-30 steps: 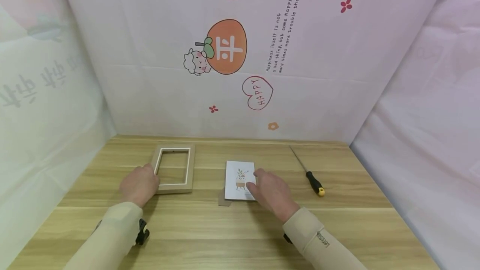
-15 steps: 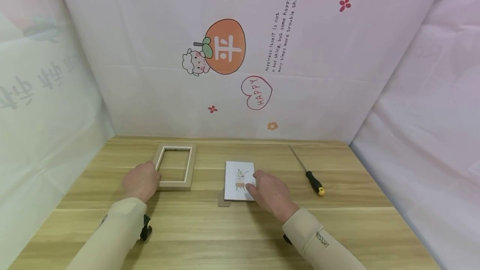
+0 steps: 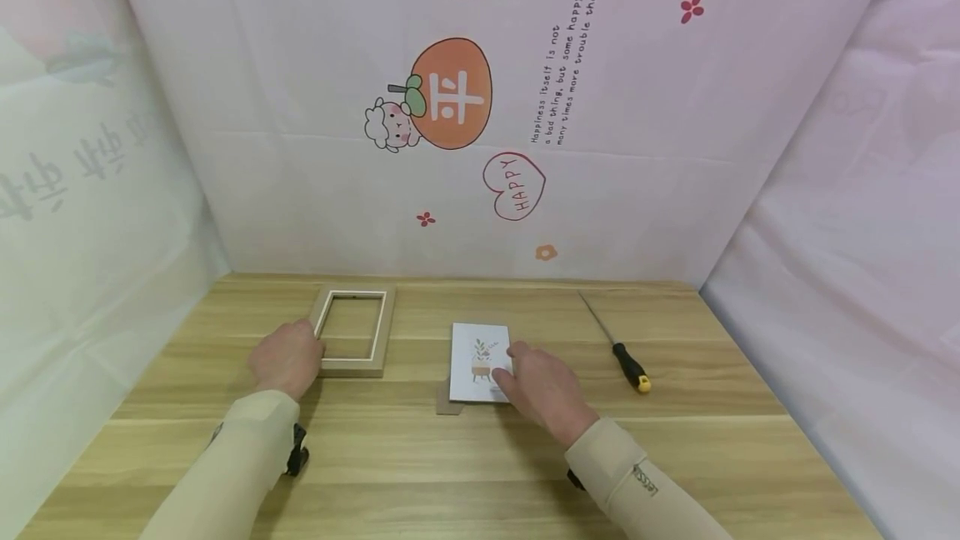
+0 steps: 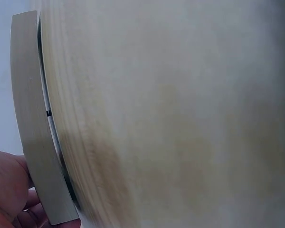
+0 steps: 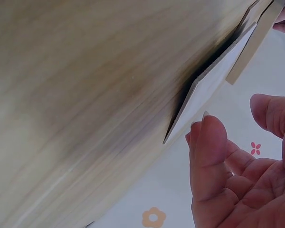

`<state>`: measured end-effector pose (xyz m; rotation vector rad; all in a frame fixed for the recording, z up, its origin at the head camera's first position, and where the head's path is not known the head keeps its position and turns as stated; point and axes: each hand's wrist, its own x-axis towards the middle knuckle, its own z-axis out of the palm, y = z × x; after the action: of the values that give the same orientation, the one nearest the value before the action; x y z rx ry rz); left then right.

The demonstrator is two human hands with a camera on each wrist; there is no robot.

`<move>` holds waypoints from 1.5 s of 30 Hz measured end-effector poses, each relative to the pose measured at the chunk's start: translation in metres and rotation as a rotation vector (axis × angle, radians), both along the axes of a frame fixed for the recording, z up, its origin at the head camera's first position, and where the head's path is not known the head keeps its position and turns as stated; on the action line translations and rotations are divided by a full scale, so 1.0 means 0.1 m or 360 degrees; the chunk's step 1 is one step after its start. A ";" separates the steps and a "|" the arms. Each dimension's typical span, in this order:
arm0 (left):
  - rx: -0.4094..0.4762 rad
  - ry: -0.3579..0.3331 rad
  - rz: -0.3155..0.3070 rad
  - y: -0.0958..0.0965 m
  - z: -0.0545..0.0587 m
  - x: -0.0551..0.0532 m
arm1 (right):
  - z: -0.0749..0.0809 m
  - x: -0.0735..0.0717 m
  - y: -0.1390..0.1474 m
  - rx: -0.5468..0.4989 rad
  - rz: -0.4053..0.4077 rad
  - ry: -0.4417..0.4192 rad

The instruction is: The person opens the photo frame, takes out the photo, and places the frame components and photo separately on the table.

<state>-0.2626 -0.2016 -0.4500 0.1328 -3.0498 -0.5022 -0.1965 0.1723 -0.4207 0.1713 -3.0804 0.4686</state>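
My left hand (image 3: 287, 357) grips the left side of a light wooden photo frame (image 3: 352, 367) with a white inner edge and an open middle. In the left wrist view the frame (image 4: 35, 114) shows edge-on, fingers round its lower end. A white card (image 3: 471, 344) printed with a potted plant lies at the centre of the table, on a thin board. A brown tab (image 3: 450, 401) pokes out at its lower left. My right hand (image 3: 547, 386) hovers at the card's right edge, thumb and fingers loosely spread. The right wrist view shows these fingers (image 5: 208, 142) apart from the card (image 5: 206, 90).
A screwdriver (image 3: 630, 367) with a black and yellow handle lies to the right of the card, its tip toward the back. White printed cloth (image 3: 337, 215) walls the wooden table (image 3: 420, 473) at the back and on both sides.
My left hand has shifted the frame slightly right and toward the back. The right hand and the card have stayed in place.
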 end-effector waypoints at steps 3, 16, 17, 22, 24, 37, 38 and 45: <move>0.0009 -0.0020 -0.0011 0.01 0.01 0.01 | 0.01 0.00 0.01 0.0000 -0.0004 -0.0009; 0.0020 -0.0019 0.0008 0.06 0.03 0.02 | 0.02 0.02 0.04 0.0004 -0.0031 -0.0038; 0.0015 -0.0016 0.0012 0.07 0.04 0.02 | 0.01 0.02 0.05 0.0008 -0.0026 -0.0032; -0.0020 0.0012 0.0023 0.15 0.12 0.06 | 0.00 0.02 0.08 0.0010 -0.0006 -0.0022; -0.0039 0.0055 -0.0015 0.22 0.17 0.09 | 0.00 0.02 0.09 0.0004 -0.0004 -0.0024; 0.0066 0.0161 -0.0384 1.08 0.47 0.38 | 0.02 -0.01 0.11 -0.0044 -0.0009 -0.0038; 0.0081 0.0152 -0.0409 1.14 0.47 0.41 | 0.02 -0.02 0.11 -0.0049 -0.0021 -0.0045; 0.0110 0.0138 -0.0657 1.47 0.38 0.57 | 0.03 -0.06 0.13 -0.0061 -0.0120 -0.0102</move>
<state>-0.2058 -0.0544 -0.4116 -0.5117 -2.9740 -0.6135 -0.2024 0.1853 -0.4173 0.0404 -3.1237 0.5394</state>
